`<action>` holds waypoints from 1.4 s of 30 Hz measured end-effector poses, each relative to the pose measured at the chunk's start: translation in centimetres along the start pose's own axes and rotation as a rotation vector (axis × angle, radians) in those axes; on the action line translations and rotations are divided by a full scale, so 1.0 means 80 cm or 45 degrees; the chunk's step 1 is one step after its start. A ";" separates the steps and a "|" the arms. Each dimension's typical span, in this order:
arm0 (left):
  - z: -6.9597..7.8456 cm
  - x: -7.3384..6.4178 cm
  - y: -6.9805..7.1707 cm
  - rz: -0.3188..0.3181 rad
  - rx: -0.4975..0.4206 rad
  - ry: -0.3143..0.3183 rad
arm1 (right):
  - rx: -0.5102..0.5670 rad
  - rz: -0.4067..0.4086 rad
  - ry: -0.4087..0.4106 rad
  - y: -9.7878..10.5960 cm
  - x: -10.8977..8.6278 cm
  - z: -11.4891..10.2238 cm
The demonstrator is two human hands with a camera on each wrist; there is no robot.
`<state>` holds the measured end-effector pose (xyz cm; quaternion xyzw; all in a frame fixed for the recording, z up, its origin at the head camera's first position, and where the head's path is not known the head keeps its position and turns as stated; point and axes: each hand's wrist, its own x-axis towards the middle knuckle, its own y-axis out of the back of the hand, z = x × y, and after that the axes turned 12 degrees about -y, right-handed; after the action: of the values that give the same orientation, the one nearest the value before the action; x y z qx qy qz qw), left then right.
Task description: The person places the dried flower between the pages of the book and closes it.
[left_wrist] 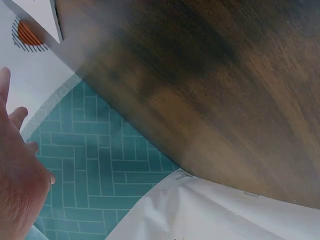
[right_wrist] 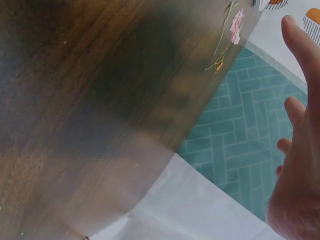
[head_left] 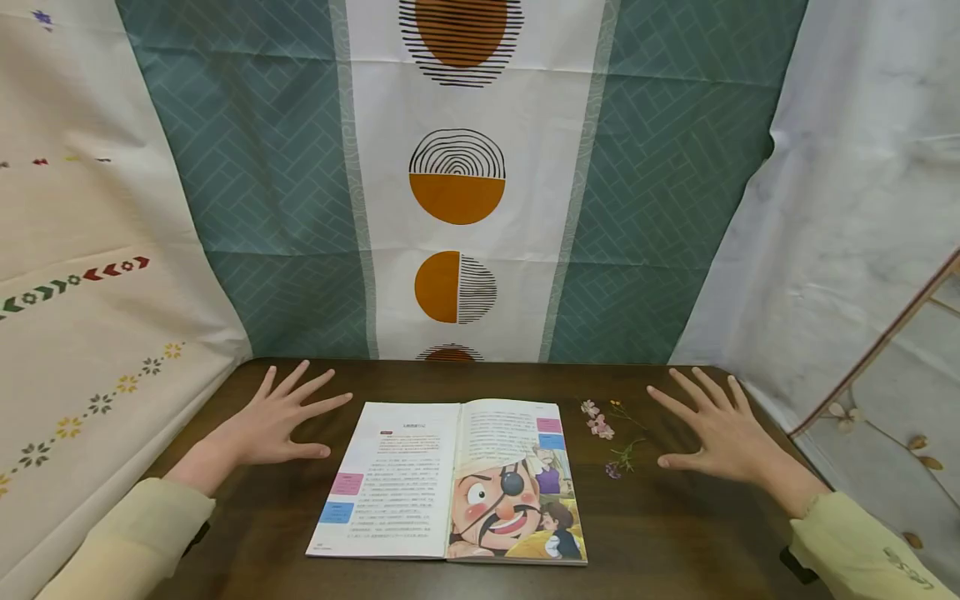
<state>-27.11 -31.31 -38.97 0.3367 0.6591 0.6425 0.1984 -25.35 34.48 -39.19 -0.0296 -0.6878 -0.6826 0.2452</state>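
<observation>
An open book (head_left: 405, 479) lies on the dark wooden table, text on its left page and a cartoon of a face with an eyepatch on the right. To its left, my left hand (head_left: 273, 421) is spread with straight fingers and holds nothing. My right hand (head_left: 720, 433) is spread likewise on the far side, its palm empty. Between the book and the right hand lie small pink flowers (head_left: 600, 426), a yellow sprig and a purple flower (head_left: 613, 470). In the right wrist view the pink flowers (right_wrist: 236, 27) show near the top.
The dark wooden table (head_left: 247, 525) ends at a hanging cloth (head_left: 277, 208) with green panels and orange circles. A white patterned cloth (head_left: 112, 333) borders the left side, and a pale cloth (head_left: 847, 275) with leaf prints the right.
</observation>
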 end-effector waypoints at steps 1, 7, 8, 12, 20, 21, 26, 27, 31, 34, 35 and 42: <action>0.000 -0.001 0.000 0.004 -0.004 0.001 | 0.004 0.001 0.003 -0.001 0.000 0.000; 0.004 -0.006 -0.003 0.006 -0.033 0.020 | 0.039 0.000 0.026 -0.007 0.003 0.003; 0.005 -0.007 -0.003 0.007 -0.044 0.025 | 0.043 0.001 0.032 -0.008 0.004 0.003; 0.009 -0.012 -0.004 0.020 -0.085 0.042 | 0.056 0.016 0.064 -0.013 0.006 0.006; 0.015 -0.021 -0.007 0.051 -0.158 0.052 | 0.084 0.022 0.112 -0.022 0.010 0.010; 0.015 -0.022 -0.008 0.057 -0.162 0.049 | 0.087 0.018 0.114 -0.023 0.011 0.010; 0.019 -0.027 -0.013 0.080 -0.204 0.038 | 0.109 -0.011 0.127 -0.028 0.014 0.012; 0.020 -0.028 -0.013 0.083 -0.214 0.036 | 0.112 -0.017 0.129 -0.029 0.015 0.012; 0.026 -0.029 -0.013 0.098 -0.255 0.017 | 0.110 -0.019 0.148 -0.031 0.017 0.012; 0.033 -0.030 -0.012 0.108 -0.322 0.016 | 0.107 -0.021 0.163 -0.030 0.018 0.010; 0.036 -0.031 -0.013 0.109 -0.352 0.022 | 0.109 -0.024 0.167 -0.030 0.018 0.010; 0.058 -0.041 -0.017 0.143 -0.510 0.087 | 0.144 -0.065 0.186 -0.034 0.022 0.005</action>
<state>-21.81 -30.22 -41.31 0.3049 0.5047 0.7818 0.2028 -28.01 34.17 -41.05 0.0514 -0.7060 -0.6491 0.2785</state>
